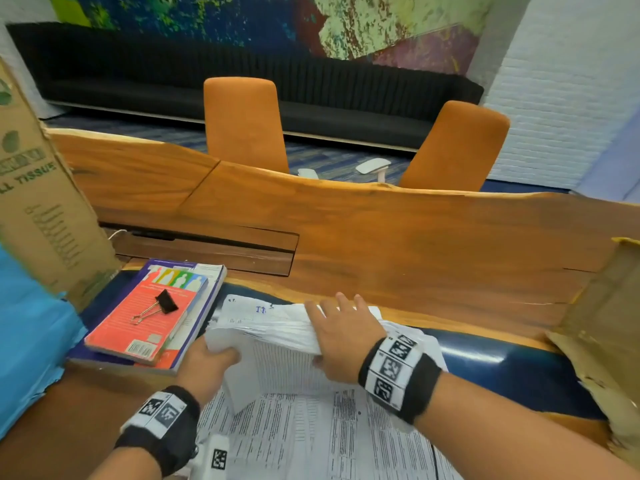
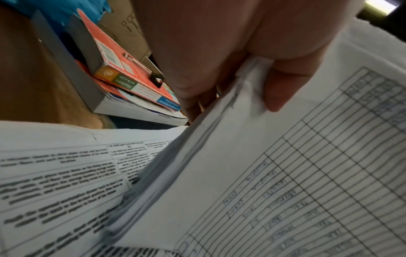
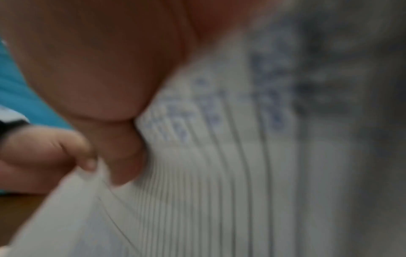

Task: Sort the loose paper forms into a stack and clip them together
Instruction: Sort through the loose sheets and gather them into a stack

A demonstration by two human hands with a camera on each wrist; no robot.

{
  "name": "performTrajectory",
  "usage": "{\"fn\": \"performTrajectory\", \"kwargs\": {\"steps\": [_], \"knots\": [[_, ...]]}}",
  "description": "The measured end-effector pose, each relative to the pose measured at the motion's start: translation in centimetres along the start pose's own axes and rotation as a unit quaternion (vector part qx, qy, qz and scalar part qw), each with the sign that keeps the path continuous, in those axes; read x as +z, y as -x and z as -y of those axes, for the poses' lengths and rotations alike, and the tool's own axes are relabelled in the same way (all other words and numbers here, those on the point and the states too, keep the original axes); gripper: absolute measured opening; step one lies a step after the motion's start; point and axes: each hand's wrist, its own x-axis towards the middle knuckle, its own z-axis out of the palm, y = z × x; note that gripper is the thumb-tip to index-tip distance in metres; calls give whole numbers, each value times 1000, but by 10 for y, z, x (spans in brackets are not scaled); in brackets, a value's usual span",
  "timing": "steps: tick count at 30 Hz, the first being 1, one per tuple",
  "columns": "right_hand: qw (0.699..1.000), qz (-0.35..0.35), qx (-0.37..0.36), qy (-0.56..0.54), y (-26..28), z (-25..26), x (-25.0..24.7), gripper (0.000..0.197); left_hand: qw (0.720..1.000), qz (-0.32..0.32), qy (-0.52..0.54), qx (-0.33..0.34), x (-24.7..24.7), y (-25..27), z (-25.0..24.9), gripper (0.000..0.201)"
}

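A bundle of white paper forms (image 1: 277,344) stands on edge near the table's front, held between both hands. My left hand (image 1: 207,362) grips its left edge, thumb on the lined front sheet (image 2: 274,156) and fingers behind. My right hand (image 1: 343,334) grips the top right edge, fingers over the back; its view is blurred, showing a thumb on ruled paper (image 3: 219,156). More printed forms (image 1: 311,438) lie flat beneath. A black binder clip (image 1: 162,304) rests on the red book (image 1: 149,317), also seen in the left wrist view as the clip (image 2: 157,80).
The red book lies on a larger purple-edged book (image 1: 204,306) left of the papers. A cardboard tissue box (image 1: 38,188) stands at far left, torn cardboard (image 1: 609,327) at right. The wooden table (image 1: 381,230) stretches beyond, with two orange chairs (image 1: 242,123) behind.
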Motion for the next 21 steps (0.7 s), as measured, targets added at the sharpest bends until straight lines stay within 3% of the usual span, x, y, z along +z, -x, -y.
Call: {"fn": "performTrajectory", "kwargs": {"steps": [3,5,8,9,11,14,16,18,21], "knots": [[998,-32,16,-52,-8,-14,-5,18,1000,22,-4,-4,1,-2,1,29],[994,-19,23,-110,-8,-23,-13,4,1000,10,15,3,1,1,-3,35],[970,-54,52,-233,1,-53,-34,15,994,-61,79,33,-7,8,-9,69],[951,-80,58,-293,5,-67,-39,12,992,-64,101,45,-7,11,-13,78],[885,-128,45,-445,14,-87,-41,9,992,-17,116,52,0,18,-20,85],[767,-119,32,-629,21,-83,-21,14,980,73,185,15,27,22,-39,50],[717,-133,55,-682,17,-63,5,14,965,48,259,-19,46,22,-51,29],[693,-216,102,-680,12,-41,30,13,970,13,244,0,60,24,-59,23],[674,-315,133,-655,8,-17,49,18,976,26,201,78,73,33,-64,29]]}}
